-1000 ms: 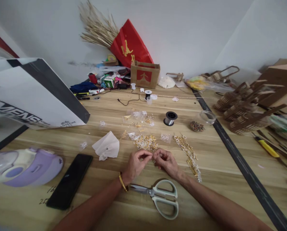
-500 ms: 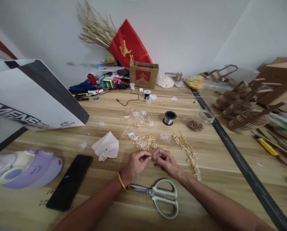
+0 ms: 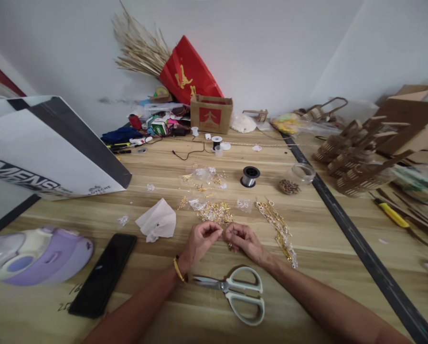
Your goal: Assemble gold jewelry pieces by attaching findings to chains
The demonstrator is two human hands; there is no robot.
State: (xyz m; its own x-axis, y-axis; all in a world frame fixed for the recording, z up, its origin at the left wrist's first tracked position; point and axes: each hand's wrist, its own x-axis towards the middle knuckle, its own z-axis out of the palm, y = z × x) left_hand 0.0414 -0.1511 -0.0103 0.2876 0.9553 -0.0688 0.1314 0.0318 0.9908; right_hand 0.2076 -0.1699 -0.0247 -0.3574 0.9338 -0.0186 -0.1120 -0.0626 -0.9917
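Your left hand [image 3: 199, 241] and right hand [image 3: 245, 241] meet fingertip to fingertip, both pinched on a tiny piece [image 3: 223, 231] low over the surface [image 3: 325, 258]. To their right lies a row of gold chains [image 3: 279, 229], seemingly finished; the loose gold pile [image 3: 214, 212] just beyond looks plentiful.
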